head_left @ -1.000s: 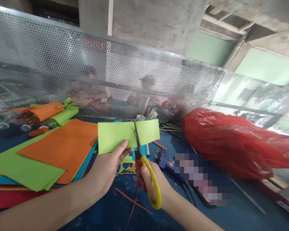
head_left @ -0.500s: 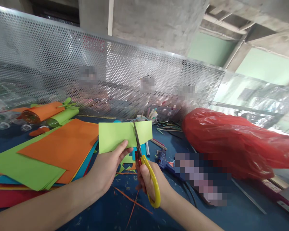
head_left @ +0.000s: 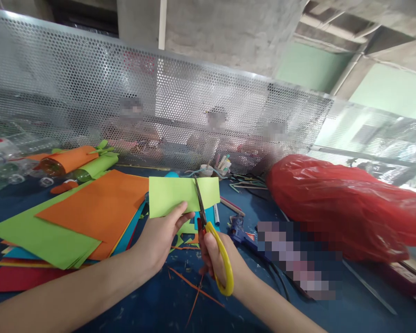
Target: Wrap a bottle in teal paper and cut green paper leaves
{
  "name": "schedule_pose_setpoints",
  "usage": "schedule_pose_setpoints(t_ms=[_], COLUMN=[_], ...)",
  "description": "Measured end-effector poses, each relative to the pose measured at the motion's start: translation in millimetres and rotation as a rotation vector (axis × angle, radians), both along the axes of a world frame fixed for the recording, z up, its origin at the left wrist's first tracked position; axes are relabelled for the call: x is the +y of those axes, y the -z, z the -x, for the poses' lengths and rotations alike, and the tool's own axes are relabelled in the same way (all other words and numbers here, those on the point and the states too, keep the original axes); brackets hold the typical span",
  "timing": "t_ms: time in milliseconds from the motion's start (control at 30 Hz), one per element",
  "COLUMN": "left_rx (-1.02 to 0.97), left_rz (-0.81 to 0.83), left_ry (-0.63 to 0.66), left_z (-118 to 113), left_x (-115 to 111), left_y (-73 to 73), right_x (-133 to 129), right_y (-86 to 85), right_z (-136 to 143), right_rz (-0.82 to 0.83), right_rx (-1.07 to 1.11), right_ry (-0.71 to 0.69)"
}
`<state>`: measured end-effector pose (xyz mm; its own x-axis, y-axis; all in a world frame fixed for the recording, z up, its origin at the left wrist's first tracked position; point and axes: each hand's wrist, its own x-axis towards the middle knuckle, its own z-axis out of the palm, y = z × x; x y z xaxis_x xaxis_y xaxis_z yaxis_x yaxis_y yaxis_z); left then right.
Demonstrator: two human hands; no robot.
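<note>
My left hand (head_left: pixel 162 233) pinches the lower edge of a light green paper piece (head_left: pixel 169 194) between thumb and fingers, holding it raised above the table. My right hand (head_left: pixel 222 256) is wrapped round the handles of a pair of scissors (head_left: pixel 224 259), one yellow loop plainly showing. The blades cross the paper right of its middle, pointing up and away. Whether the cut runs right through I cannot tell. Beneath the hands lie green paper scraps (head_left: pixel 185 229) and thin orange strips (head_left: pixel 194 289).
Stacked coloured sheets (head_left: pixel 100 212) lie left, with paper-wrapped bottles (head_left: pixel 69 159) behind. A blue glue gun (head_left: pixel 241 233) and a red plastic bag (head_left: pixel 319 203) are on the right. A cup of markers (head_left: pixel 223 164) stands by the perforated metal screen (head_left: pixel 72 88), with people beyond it.
The view has shifted slightly, so most things appear a little further right. Both hands keep their grip on the paper and scissors, and the blades stay across the paper.
</note>
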<state>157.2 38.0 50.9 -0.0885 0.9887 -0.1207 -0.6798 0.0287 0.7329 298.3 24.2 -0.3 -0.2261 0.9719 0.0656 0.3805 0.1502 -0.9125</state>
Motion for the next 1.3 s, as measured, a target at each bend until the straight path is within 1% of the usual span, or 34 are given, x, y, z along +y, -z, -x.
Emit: schedule_pose_setpoints(t_ms=[167, 400, 600, 733, 900, 1100, 1233, 1300], left_rx=[0.030, 0.044, 0.051, 0.063, 0.086, 0.106, 0.108, 0.106], left_rz=[0.045, 0.032, 0.034, 0.043, 0.062, 0.051, 0.041, 0.037], left_ry=[0.027, 0.047, 0.035, 0.043, 0.055, 0.036, 0.027, 0.023], left_z=[1.5, 2.2, 1.3, 1.5, 2.5, 1.5, 1.0, 1.2], left_x=[4.3, 13.2, 13.4, 13.6, 16.9, 19.4, 20.3, 20.2], left_y=[5.1, 14.6, 19.1, 21.2, 27.4, 32.1, 34.2, 34.7], right_x=[-0.5, 1.5, 1.7, 1.6, 3.0, 5.7, 5.9, 5.6], right_y=[-0.7, -1.3, 0.8, 1.1, 2.0, 0.5, -1.9, -2.9], right_z=[3.8, 9.5, 12.7, 14.3, 16.0, 16.3, 18.0, 18.8], right_rz=[0.073, 0.216, 0.293, 0.342, 0.372, 0.435, 0.511, 0.509], right_rx=[0.030, 0.095, 0.136, 0.121, 0.127, 0.163, 0.187, 0.189], right_ry=[0.036, 0.089, 0.110, 0.139, 0.128, 0.095, 0.128, 0.118])
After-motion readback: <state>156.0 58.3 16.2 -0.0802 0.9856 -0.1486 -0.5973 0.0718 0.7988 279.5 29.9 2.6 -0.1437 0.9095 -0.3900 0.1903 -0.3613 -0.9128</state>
